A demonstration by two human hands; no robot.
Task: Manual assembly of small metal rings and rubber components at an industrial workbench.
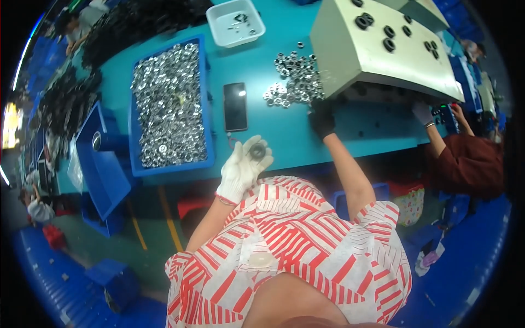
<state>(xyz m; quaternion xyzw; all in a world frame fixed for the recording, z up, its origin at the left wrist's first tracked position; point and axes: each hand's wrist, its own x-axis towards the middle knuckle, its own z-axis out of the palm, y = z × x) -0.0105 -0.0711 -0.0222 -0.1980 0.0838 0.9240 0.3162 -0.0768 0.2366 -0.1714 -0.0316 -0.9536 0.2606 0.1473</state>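
My left hand (240,174), in a white knit glove with a red cuff, is turned palm up at the table's near edge. A small dark ring (257,152) rests in it, held against the fingers. My right hand (322,119), in a black glove, reaches to the near corner of a cream metal box. It is at the near right end of a loose pile of shiny metal rings (296,78). The fingers of that hand blend into the shadow, so I cannot see whether they hold anything. Between the pile and a blue bin lies a dark phone (235,106).
A blue bin (210,136) full of shiny rings stands left. Behind is a white tray (216,39) with small parts. Several black rings (389,45) sit on the cream box (342,60). Another person's gloved hand (422,113) works at the right; empty-looking blue crates (104,175) stand far left.
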